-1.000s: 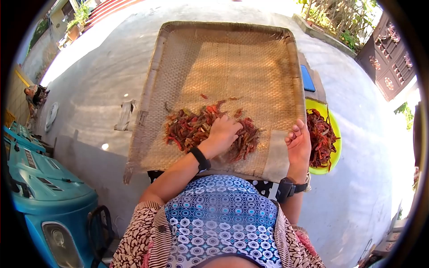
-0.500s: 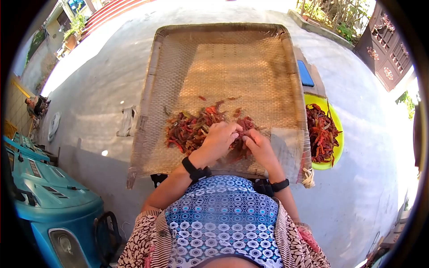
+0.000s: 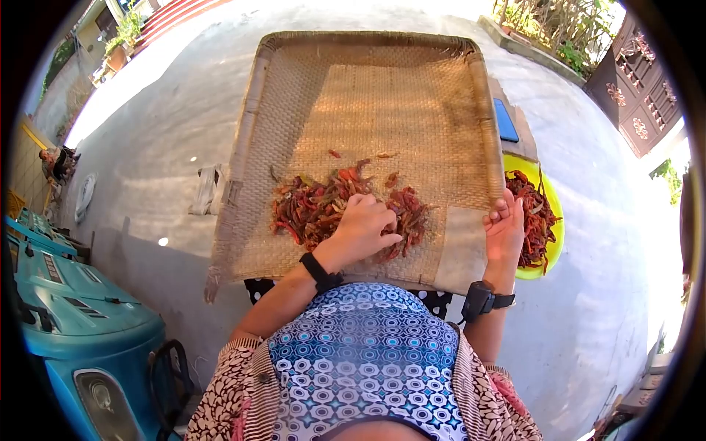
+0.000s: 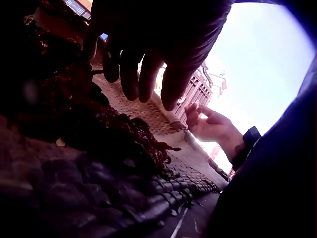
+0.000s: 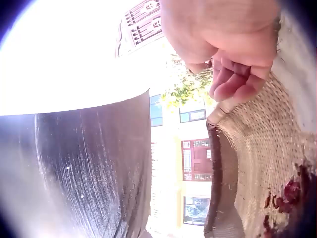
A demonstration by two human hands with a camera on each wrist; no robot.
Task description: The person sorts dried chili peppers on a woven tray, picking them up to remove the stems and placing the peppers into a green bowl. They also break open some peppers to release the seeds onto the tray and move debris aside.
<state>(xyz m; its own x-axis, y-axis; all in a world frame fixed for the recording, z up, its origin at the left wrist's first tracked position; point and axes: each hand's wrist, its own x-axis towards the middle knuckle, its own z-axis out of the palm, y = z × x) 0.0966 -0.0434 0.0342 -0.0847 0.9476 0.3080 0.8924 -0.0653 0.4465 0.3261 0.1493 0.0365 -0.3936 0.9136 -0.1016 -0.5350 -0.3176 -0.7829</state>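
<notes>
Dried red peppers (image 3: 312, 213) lie in a loose pile on the woven tray (image 3: 382, 110), toward its near side. Over the pile's middle is my left hand (image 3: 364, 231), palm down; in the left wrist view its fingers (image 4: 131, 82) hang extended, their contact with the peppers unclear. At the tray's right rim, my right hand (image 3: 506, 231) is raised, palm turned up, with fingers loosely bent. Nothing shows held in it in the right wrist view, where the fingers (image 5: 237, 82) curl toward the palm. Beyond it, more peppers (image 3: 533, 220) fill a yellow-green basin (image 3: 557, 239), partly hidden by the hand.
A blue flat object (image 3: 506, 120) lies on cardboard (image 3: 523, 140) right of the tray. A teal vehicle (image 3: 88, 309) stands at the left. A person (image 3: 57, 163) sits far left, and a grey strip (image 3: 206, 189) lies beside the tray.
My right hand came in beside the left over the pile, then moved back right to the tray's rim. The left hand stayed over the peppers, shifting slightly.
</notes>
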